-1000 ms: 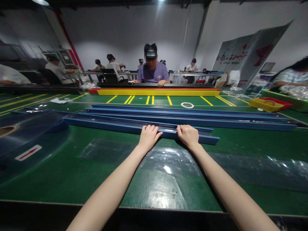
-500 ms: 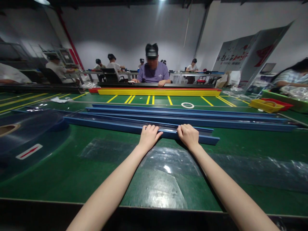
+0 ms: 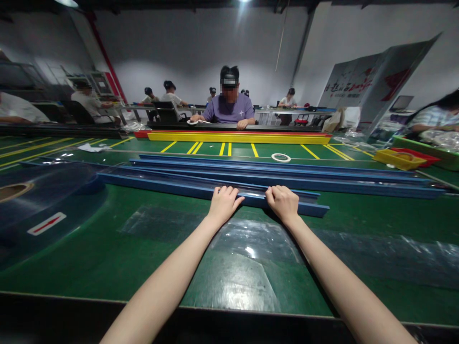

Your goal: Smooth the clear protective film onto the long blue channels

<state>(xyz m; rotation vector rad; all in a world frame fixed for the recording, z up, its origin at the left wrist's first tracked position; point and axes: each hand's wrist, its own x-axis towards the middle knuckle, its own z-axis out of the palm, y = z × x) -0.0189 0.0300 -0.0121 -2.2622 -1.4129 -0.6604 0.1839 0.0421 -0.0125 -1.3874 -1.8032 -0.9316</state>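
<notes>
A blue channel strip (image 3: 161, 184) lies slantwise on the green table (image 3: 172, 282), with clear film inside it. Near its middle, my left hand (image 3: 225, 203) has its fingers curled over the strip and its thumb along the near side. Farther right, my right hand (image 3: 282, 203) grips the same strip with its fingers folded and thumb pressed in. More blue channels (image 3: 358, 181) lie just behind. A flat sheet of clear film (image 3: 254, 236) is on the table between my forearms.
A large roll of clear film (image 3: 71, 191) is at the left. Behind are a white tape ring (image 3: 280, 157), yellow channels (image 3: 236, 138) and a yellow tray (image 3: 398, 159). A person (image 3: 229, 107) in purple sits opposite, holding a white ring.
The view has shifted slightly. Both my hands keep their places on the blue strip. The person opposite has moved one hand outward to the left, with the white ring.
</notes>
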